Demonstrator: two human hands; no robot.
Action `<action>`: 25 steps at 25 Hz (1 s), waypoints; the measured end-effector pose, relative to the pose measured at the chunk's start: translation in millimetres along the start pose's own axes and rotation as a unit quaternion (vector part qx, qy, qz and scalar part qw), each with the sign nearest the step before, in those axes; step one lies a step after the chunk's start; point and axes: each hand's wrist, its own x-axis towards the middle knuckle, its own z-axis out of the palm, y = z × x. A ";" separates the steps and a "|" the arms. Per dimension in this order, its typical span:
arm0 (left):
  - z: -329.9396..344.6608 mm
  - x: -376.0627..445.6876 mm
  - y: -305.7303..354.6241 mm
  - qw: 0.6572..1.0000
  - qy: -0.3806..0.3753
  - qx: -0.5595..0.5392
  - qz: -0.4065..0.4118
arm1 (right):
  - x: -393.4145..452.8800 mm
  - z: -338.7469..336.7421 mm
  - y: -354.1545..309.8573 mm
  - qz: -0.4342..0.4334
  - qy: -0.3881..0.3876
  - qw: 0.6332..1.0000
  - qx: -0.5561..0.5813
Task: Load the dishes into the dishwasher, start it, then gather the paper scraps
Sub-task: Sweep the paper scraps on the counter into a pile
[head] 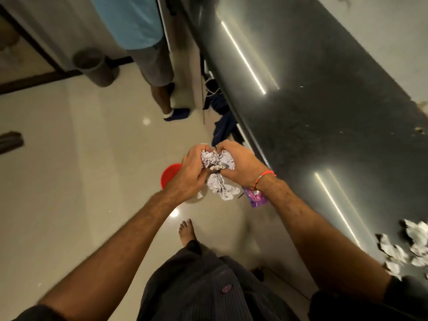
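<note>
Floor, pale glossy tile, fills the left side, w/ a dark object cut off at the far-left edge and a grey bin standing farther back. Right of the bin a second person stands in a blue top and grey shorts, one blue slipper showing. Near centre, a red bucket sits on the floor, partly hidden behind the left hand. Both hands are held out in front at mid-frame, close together; left hand's fingers are curled round a wad of crumpled paper scraps, and the right hand clenches the same wad from the other side, w/ loose crumpled ends hanging down below btwn the wrists. Right wrist wears a red thread bracelet. Just below that wrist a purple packet lies on the floor. One bare foot shows below the hands, above dark trousers. Dark blue cloth lies heaped at the base of the cabinets. To the right runs the dark glossy surface, streaked w/ light reflections. More paper scraps lie on it at the near right, blurred, well apart from the hands.
</note>
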 end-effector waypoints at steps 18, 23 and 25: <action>90.4 40.1 -416.5 0.970 0.017 -0.069 -0.233 | 223.0 344.7 170.4 0.030 -0.118 0.990 0.067; 147.7 62.4 -523.7 0.956 0.000 -0.083 -0.283 | 272.7 434.5 249.2 0.036 -0.129 0.991 0.026; 169.1 71.8 -549.5 0.939 -0.026 -0.063 -0.336 | 288.4 460.1 271.6 0.046 -0.150 0.987 0.019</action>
